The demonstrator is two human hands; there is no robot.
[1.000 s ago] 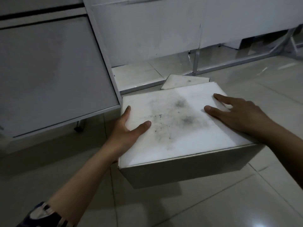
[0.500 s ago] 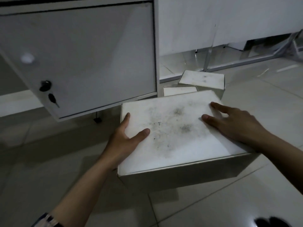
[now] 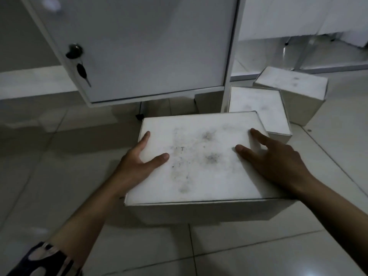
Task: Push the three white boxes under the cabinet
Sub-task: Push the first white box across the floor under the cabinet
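Note:
A large white box (image 3: 199, 162) with a smudged lid sits on the tiled floor in front of the cabinet (image 3: 139, 46). My left hand (image 3: 137, 162) grips its left edge, thumb on the lid. My right hand (image 3: 274, 162) lies flat on the lid's right side, fingers spread. A second white box (image 3: 256, 108) stands just behind it to the right, beside the cabinet's right leg. A third white box (image 3: 292, 84) sits further back right. The cabinet's bottom edge hangs above a dark gap over the floor.
A lock with a hanging key (image 3: 79, 64) is on the cabinet door. A black cabinet foot (image 3: 139, 116) stands just beyond the large box's far left corner. Metal frame legs (image 3: 302, 52) of other furniture rise at the back right. Pale floor tiles (image 3: 258, 255) surround the boxes.
The view has swung left and down, bringing the cabinet door and all three boxes into sight. The large box has shifted left toward the cabinet front. Both hands keep the same hold.

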